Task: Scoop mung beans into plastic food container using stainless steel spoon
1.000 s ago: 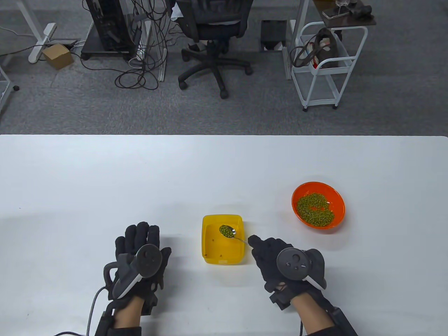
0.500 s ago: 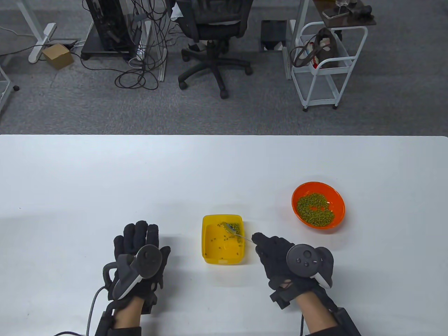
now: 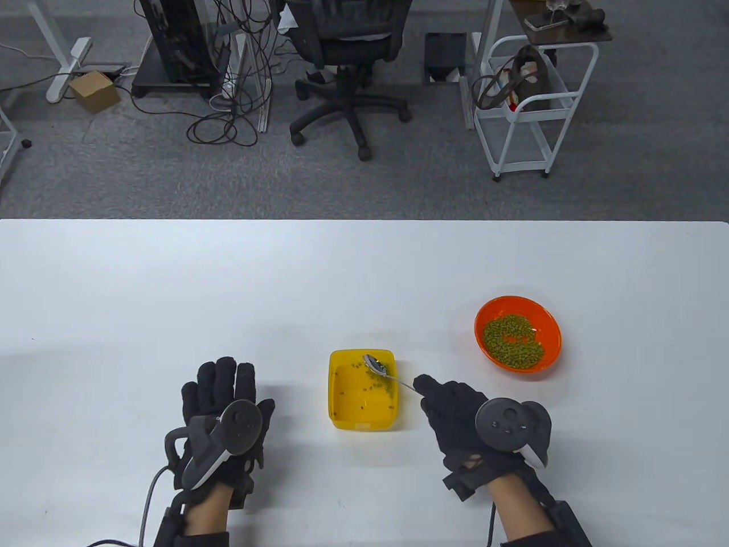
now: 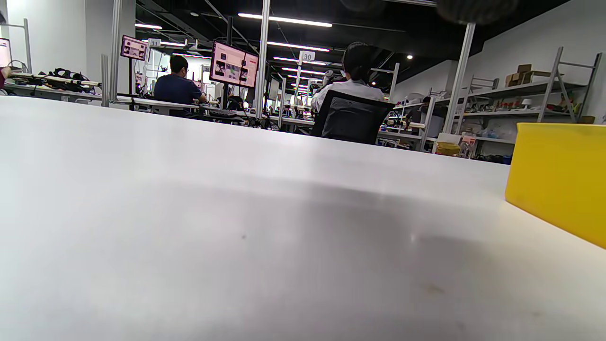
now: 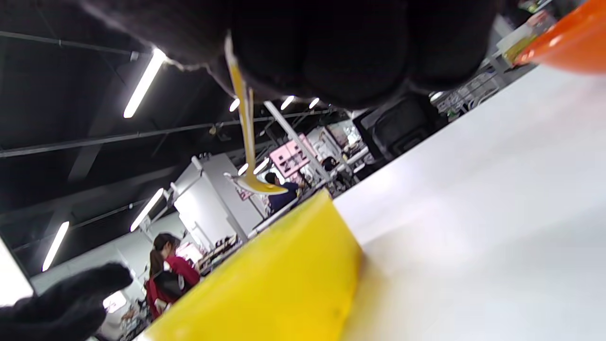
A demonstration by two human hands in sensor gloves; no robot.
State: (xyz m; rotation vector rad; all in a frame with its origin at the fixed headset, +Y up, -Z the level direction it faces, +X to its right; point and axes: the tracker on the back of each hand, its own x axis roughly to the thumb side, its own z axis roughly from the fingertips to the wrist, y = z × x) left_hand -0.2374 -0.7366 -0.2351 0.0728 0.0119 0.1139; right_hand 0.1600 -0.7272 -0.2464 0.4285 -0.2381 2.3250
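white flat table (image 3: 364,273) sat in an office room, grey carpet behind it with a black swivel chair (image 3: 344,62) and a white wire trolley (image 3: 529,108). yellow rectangular plastic food container (image 3: 363,389) stood near the front middle of the table, loose green mung beans (image 3: 380,383) scattered on its floor, mostly toward its right side. orange round bowl (image 3: 517,334) stood well apart to its right and farther back, with a heap of mung beans inside.

right hand (image 3: 461,419) in a black sensor glove sat just right of the container, fingers (image 3: 427,384) pinched closed on the handle end of the stainless steel spoon (image 3: 381,370). spoon bowl hung over the container's back right corner, looked empty, tilted. right wrist view showed the spoon (image 5: 246,142) hanging from the gloved fingers (image 5: 331,52) above the yellow container wall (image 5: 284,279), orange bowl (image 5: 568,42) at top right.

left hand (image 3: 225,416) lay left of the container, apart from it, palm down on the table, fingers (image 3: 219,376) stretched out flat, gripping nothing. left wrist view showed only table (image 4: 236,237) and the container side (image 4: 558,175).
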